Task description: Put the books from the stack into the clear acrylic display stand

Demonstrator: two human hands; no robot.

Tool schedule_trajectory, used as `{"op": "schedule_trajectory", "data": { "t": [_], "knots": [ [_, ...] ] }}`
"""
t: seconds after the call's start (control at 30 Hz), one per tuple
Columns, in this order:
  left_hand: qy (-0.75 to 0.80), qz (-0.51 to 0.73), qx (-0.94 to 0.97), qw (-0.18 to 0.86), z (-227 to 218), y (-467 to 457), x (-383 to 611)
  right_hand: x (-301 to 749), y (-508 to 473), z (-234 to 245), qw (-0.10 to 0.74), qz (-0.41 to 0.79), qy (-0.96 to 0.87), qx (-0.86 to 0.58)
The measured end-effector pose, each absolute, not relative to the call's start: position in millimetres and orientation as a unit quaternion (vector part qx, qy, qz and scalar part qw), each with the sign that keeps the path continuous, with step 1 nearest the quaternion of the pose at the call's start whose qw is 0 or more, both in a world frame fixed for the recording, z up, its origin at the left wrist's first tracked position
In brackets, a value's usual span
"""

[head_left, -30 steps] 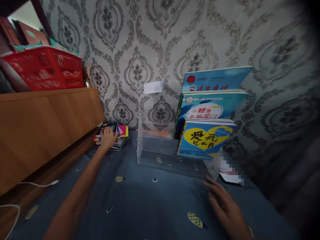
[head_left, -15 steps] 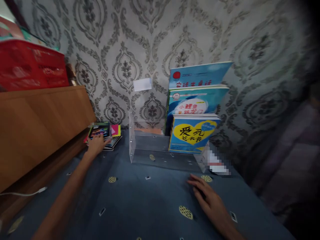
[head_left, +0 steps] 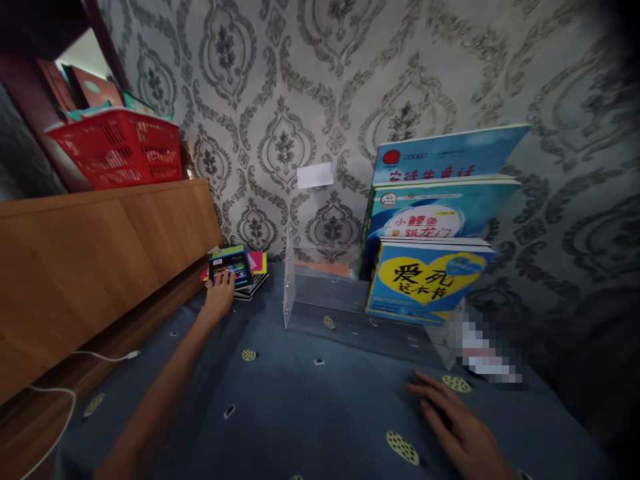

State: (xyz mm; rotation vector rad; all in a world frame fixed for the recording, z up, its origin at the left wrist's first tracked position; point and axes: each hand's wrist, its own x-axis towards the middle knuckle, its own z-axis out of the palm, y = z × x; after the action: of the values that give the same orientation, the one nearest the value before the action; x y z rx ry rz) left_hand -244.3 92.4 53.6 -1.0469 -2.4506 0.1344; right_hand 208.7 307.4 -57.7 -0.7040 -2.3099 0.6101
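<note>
My left hand [head_left: 220,295] reaches far forward and grips the near edge of the top book [head_left: 231,263], a small dark one tilted up off a low stack of colourful books [head_left: 255,272] by the wall. My right hand [head_left: 453,423] rests flat on the blue patterned cloth [head_left: 310,413], fingers spread, holding nothing. Between the hands stands a clear acrylic book rack [head_left: 320,297]. Three blue books [head_left: 430,220] stand upright in its right end; the front one has a yellow heart on its cover.
A wooden headboard-like panel [head_left: 100,267] runs along the left, with a red plastic basket [head_left: 120,145] on top. A white cable [head_left: 100,357] lies at its base. Patterned wallpaper [head_left: 310,100] closes off the back. A blurred-out item [head_left: 485,350] lies right of the rack.
My left hand has lifted the top dark book's near edge off the stack. My right hand has stayed flat on the cloth. The camera swung left, then back right.
</note>
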Motion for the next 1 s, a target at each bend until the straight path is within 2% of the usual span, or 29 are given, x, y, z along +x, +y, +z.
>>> {"op": "schedule_trajectory", "data": {
  "t": [0.43,0.5,0.57,0.67,0.87,1.0],
  "knots": [
    [-0.885,0.063,-0.411,0.21,18,36,-157,208,309,-58,0.312,0.23,-0.885,-0.259],
    [-0.885,0.067,-0.433,0.159,17,23,-142,208,308,-60,0.322,0.23,-0.879,-0.265],
    [-0.88,0.063,-0.467,0.062,20,10,-132,208,307,-60,0.327,0.23,-0.877,-0.267],
    [-0.856,0.016,-0.516,-0.042,30,4,-134,208,306,-59,0.315,0.233,-0.882,-0.262],
    [-0.903,-0.023,-0.427,0.036,29,44,-185,206,302,-57,0.312,0.247,-0.873,-0.282],
    [-0.919,0.003,-0.394,0.026,12,64,-198,204,294,-53,0.314,0.261,-0.867,-0.285]
  ]
}}
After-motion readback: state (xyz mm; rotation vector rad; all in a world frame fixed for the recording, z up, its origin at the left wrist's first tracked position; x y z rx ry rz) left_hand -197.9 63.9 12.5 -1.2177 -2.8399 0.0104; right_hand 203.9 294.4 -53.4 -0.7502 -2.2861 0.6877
